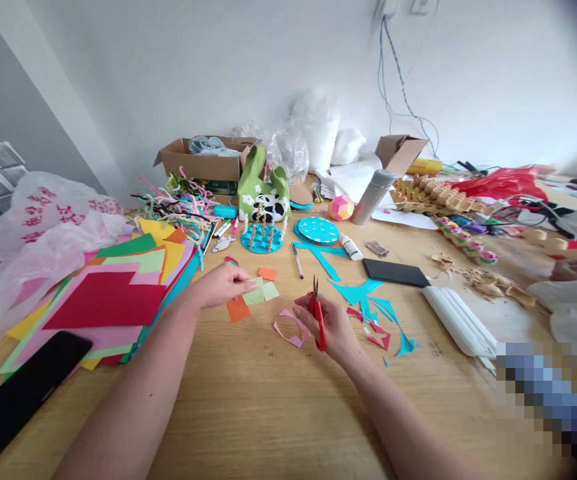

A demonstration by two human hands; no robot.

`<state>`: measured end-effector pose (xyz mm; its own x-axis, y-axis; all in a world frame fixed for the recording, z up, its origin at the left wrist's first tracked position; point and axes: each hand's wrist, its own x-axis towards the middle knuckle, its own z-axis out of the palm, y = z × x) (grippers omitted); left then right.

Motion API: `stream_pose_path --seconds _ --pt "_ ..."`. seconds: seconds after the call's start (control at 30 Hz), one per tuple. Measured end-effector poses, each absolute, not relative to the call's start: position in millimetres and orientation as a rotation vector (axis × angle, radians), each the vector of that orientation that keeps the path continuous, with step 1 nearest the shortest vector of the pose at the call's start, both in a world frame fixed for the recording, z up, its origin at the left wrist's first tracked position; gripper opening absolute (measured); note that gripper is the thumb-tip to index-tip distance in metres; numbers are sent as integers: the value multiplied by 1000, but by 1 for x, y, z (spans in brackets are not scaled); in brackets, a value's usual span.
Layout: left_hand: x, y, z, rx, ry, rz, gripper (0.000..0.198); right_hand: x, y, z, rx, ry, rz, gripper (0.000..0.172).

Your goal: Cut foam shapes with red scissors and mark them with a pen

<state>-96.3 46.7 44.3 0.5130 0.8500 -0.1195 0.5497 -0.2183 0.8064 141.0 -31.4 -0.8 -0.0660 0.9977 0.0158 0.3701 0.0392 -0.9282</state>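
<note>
- Fingers of the right hand [335, 327] curled closed around red scissors [319, 311], just right of the pink paper ring [295, 341].
- Fingertips of the left hand [225, 283] nearly met at light-green paper [255, 295]; pinched or merely touching, I couldn't tell.
- That paper sat beyond the ring, to its left.

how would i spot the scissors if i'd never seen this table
Start at the wooden table and find the right hand, just right of a pink paper scrap. The scissors are in that hand, pointing towards the wall. Glossy red handles distinguish them from the flat paper nearby.
</note>
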Motion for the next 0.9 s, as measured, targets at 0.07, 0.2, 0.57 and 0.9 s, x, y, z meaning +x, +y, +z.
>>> stream_pose_path --seconds 0.07,0.2,0.57,0.9 --pt "-83 40 44 1774 997 459 37 139 -33 4 -1337 -1495 1141 37" --pt "-58 28 39 1590 844 490 39 136 -36 13 -1197 -1413 1299 38" --pt "-35 21 22 1019 833 664 45 139 -31 11 -1180 -1253 1216 33" --pt "-13 11 13 899 954 1023 32 141 -32 -1 -1235 -1396 1171 47"
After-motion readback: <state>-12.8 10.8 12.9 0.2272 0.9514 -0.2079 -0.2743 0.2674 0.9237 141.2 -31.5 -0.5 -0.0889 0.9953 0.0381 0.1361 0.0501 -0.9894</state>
